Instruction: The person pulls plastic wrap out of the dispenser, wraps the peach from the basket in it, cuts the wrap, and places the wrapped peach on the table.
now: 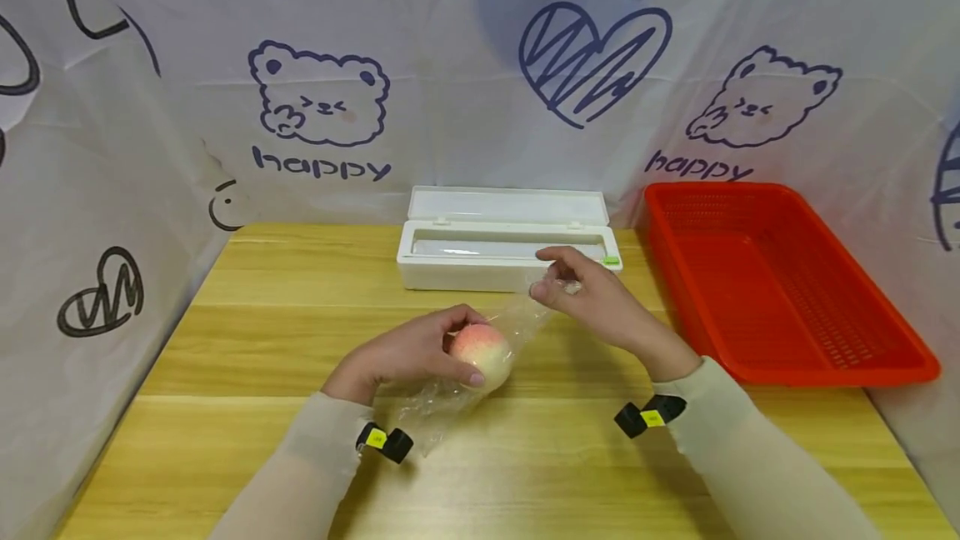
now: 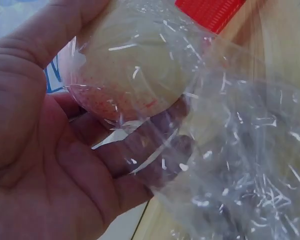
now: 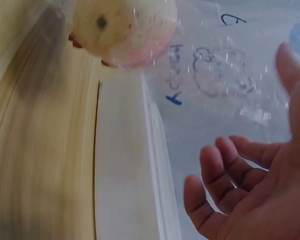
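Observation:
My left hand (image 1: pixel 416 348) grips a pink and pale yellow peach (image 1: pixel 483 357) between thumb and curled fingers, over the table. Clear plastic film (image 1: pixel 435 415) wraps round the peach, and crumpled film (image 2: pixel 240 150) hangs from it in the left wrist view. A twisted end of the film stretches from the peach up toward my right hand (image 1: pixel 592 294). That hand's thumb and fingers stand apart, loosely bent, with film close by the thumb. In the right wrist view the peach (image 3: pixel 127 35) shows a dark spot on its pale side.
Behind the hands stands a long white box (image 1: pixel 465 275) with its lid (image 1: pixel 510 204) raised and a green piece (image 1: pixel 612 260) at its right end. A red plastic basket (image 1: pixel 825 375) sits at the right of the wooden table (image 1: pixel 285 273). A patterned cloth (image 1: pixel 450 65) hangs behind.

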Available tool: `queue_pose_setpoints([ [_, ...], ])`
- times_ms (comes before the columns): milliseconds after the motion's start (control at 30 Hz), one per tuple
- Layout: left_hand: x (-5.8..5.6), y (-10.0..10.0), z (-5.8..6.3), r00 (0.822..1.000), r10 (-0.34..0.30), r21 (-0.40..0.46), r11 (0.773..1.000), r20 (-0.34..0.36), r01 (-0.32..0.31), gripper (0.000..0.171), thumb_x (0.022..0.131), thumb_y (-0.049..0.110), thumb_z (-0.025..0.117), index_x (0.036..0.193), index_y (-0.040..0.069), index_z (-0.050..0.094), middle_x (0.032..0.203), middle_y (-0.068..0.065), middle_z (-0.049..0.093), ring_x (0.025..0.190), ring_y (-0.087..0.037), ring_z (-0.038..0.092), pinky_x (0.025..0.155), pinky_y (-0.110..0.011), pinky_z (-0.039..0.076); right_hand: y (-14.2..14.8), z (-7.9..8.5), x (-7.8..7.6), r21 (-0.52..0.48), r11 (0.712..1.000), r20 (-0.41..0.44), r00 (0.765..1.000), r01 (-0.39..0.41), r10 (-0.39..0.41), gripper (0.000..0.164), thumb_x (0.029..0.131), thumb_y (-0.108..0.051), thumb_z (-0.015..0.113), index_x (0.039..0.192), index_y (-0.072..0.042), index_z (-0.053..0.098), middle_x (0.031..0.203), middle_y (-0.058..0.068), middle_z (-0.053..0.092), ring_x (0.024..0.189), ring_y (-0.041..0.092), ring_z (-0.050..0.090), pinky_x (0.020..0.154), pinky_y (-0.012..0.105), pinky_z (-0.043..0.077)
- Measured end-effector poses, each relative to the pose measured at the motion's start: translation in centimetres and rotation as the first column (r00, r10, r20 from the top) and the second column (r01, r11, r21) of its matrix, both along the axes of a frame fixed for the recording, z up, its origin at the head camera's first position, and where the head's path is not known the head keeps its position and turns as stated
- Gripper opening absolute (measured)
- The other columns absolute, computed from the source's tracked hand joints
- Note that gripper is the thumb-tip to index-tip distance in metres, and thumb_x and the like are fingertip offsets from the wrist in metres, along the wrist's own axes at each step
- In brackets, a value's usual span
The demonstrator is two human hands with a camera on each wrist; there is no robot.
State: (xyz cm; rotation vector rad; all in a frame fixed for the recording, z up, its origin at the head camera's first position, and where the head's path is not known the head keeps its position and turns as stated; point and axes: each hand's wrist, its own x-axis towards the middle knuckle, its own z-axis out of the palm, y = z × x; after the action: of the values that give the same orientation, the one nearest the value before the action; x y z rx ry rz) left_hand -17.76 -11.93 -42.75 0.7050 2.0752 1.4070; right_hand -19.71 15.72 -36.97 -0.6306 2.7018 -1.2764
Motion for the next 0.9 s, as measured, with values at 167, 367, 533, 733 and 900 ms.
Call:
queue_pose_setpoints([
  [167, 0.5, 0.5, -0.1, 1.0, -0.025, 0.019, 0.999, -0.006, 0.025, 0.061, 0.072, 0.034, 0.085, 0.123, 0.022, 0.052, 0.116, -0.005, 0.06, 0.099, -0.023, 0.059, 0.084, -0.039, 0.052, -1.2, 0.0, 0.4, -0.084, 0.995, -0.063, 0.997, 0.045, -0.05, 0.027, 0.088, -0.041, 0.069, 0.09, -0.015, 0.071, 0.087, 0.004, 0.067, 0.076, 0.021, 0.055, 0.065, 0.035, 0.047],
  [367, 1.0, 1.2, -0.4, 1.0, 0.001, 0.041, 0.999, -0.011, 0.0, 0.062, 0.074, 0.034, 0.083, 0.126, 0.021, 0.051, 0.116, -0.004, 0.062, 0.099, -0.022, 0.059, 0.085, -0.039, 0.052, -2.0, 0.1, 0.7, -0.229, 0.964, -0.148, 0.974, 0.137, -0.174, 0.019, 0.09, -0.028, 0.069, 0.084, -0.009, 0.071, 0.075, 0.006, 0.06, 0.069, 0.022, 0.049, 0.059, 0.031, 0.041],
  [533, 1.2, 1.7, -0.4, 1.0, -0.004, 0.118, 0.993, 0.003, 0.004, 0.06, 0.076, 0.028, 0.083, 0.126, 0.02, 0.05, 0.119, -0.005, 0.06, 0.103, -0.023, 0.059, 0.087, -0.04, 0.052, -2.9, 1.9, 1.8, -0.276, 0.941, -0.153, 0.958, 0.194, -0.242, 0.019, 0.093, -0.018, 0.065, 0.084, -0.001, 0.068, 0.067, 0.007, 0.049, 0.064, 0.021, 0.044, 0.054, 0.028, 0.035],
  [733, 1.9, 2.4, 0.4, 0.999, 0.019, 0.192, 0.981, -0.027, -0.013, 0.068, 0.073, 0.024, 0.085, 0.131, 0.024, 0.049, 0.125, -0.003, 0.058, 0.108, -0.022, 0.058, 0.09, -0.041, 0.051, -2.7, -0.3, 0.3, -0.338, 0.898, -0.015, 0.953, 0.281, -0.304, 0.036, 0.094, -0.035, 0.063, 0.083, -0.001, 0.066, 0.07, 0.008, 0.051, 0.063, 0.018, 0.046, 0.05, 0.024, 0.039],
  [900, 2.4, 2.8, 1.2, 0.989, 0.076, 0.176, 0.983, -0.123, -0.054, 0.076, 0.07, 0.029, 0.087, 0.135, 0.028, 0.046, 0.129, 0.003, 0.056, 0.114, -0.018, 0.054, 0.098, -0.048, 0.044, -2.8, -1.9, 0.0, -0.328, 0.885, 0.138, 0.943, 0.331, -0.302, 0.04, 0.094, -0.038, 0.061, 0.084, 0.0, 0.066, 0.074, 0.008, 0.055, 0.061, 0.014, 0.047, 0.049, 0.023, 0.042],
])
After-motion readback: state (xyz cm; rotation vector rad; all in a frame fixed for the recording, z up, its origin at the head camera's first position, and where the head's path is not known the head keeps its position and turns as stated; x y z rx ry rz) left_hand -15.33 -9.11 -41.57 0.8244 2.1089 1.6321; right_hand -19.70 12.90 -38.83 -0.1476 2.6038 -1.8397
